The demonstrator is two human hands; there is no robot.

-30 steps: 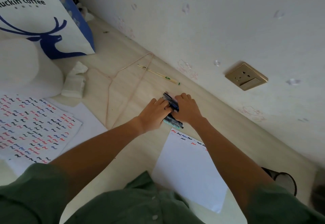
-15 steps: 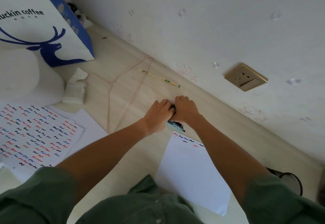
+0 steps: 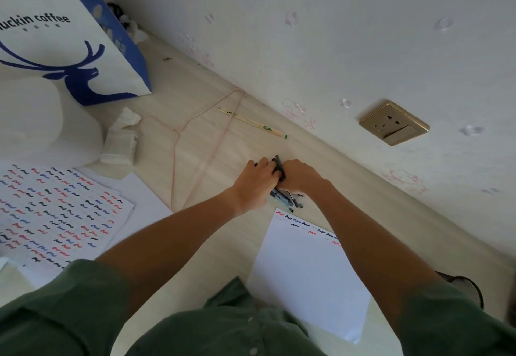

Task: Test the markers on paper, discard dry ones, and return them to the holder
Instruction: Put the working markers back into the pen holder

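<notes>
1. Two sheets are seen on the floor: a filled sheet [image 3: 55, 216] at left and the test paper [image 3: 310, 277] near the body, its top rows marked.
2. Markers [image 3: 282, 192] are gathered in a bundle just beyond the paper, both hands curled round them: left hand [image 3: 255, 182], right hand [image 3: 300, 175].
3. Gathering is judged the step in hand; next, a carry to the holder, probably the dark cup [image 3: 469, 290] at right.
</notes>
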